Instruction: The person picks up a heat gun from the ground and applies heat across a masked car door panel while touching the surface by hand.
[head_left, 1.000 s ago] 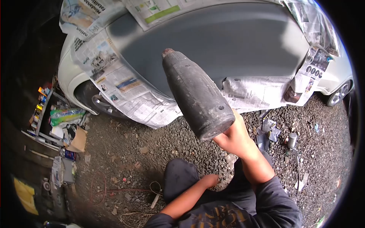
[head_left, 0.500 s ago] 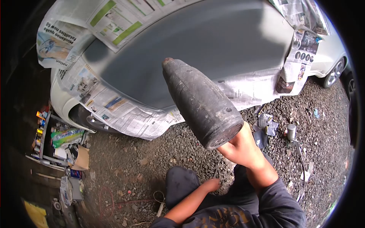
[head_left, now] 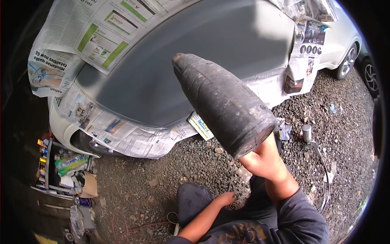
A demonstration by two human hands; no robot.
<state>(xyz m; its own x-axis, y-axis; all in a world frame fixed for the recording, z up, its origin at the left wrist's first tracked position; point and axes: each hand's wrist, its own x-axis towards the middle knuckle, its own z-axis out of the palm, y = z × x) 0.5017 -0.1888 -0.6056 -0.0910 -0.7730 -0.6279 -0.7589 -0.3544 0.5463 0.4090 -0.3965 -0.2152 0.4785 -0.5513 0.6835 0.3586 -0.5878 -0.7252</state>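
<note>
Dark-grey tapered cylindrical tool (head_left: 225, 103) held before matte-grey car panel (head_left: 134, 97)

Printed newspaper sheets (head_left: 134, 140) border the panel at left. The bare left hand (head_left: 226, 199) is low, near a dark-clothed knee (head_left: 194, 199) (whether its fingers grip anything, I cannot tell). The tool tilts, narrow end up-left; the right hand (head_left: 264, 162) is clamped on it from behind. Farther right sits a silver cylindrical cup (head_left: 306, 133).

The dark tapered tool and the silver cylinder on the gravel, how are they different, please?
The dark tapered tool is held raised in the right hand; the silver cylinder rests on the gravel. The tool narrows toward one end, while the cylinder looks nearly straight-sided. The tool is dark and scuffed; the cylinder is lighter. Both have rounded sides.
</note>
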